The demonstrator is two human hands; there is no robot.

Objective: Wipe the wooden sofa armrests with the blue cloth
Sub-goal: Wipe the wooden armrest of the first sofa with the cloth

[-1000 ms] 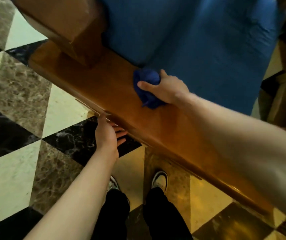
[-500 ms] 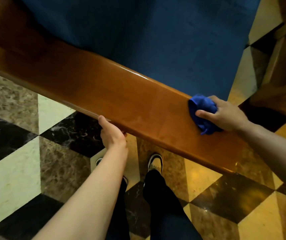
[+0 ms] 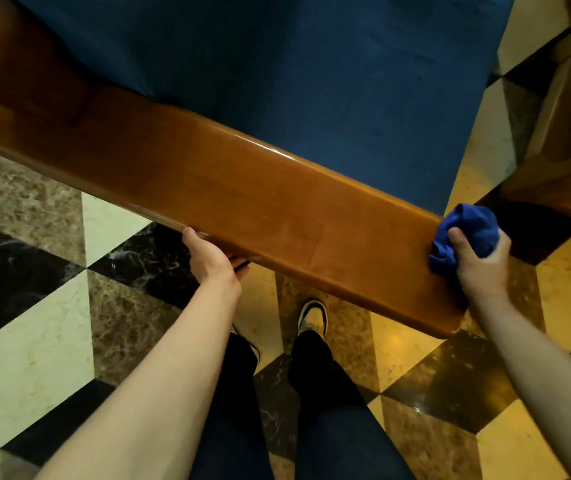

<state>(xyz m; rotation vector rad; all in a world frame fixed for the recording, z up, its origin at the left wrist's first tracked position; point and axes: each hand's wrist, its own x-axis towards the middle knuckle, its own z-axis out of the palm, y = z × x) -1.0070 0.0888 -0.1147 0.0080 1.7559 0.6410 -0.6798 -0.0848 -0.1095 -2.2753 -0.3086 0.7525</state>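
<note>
A glossy wooden sofa armrest (image 3: 242,195) runs across the view from upper left to lower right. My right hand (image 3: 481,261) is closed around a bunched blue cloth (image 3: 467,230), pressed against the armrest's right end. My left hand (image 3: 213,259) grips the near edge of the armrest at its middle, thumb on top and fingers curled under the edge.
The blue seat cushion (image 3: 311,74) lies beyond the armrest. Another piece of wooden furniture (image 3: 568,126) stands at the right. Below is a checkered marble floor (image 3: 45,323), with my legs and shoes (image 3: 311,317) right under the armrest.
My right hand has slid the cloth along the armrest from its middle to its right end. My left hand has stayed on the near edge. The view has shifted right.
</note>
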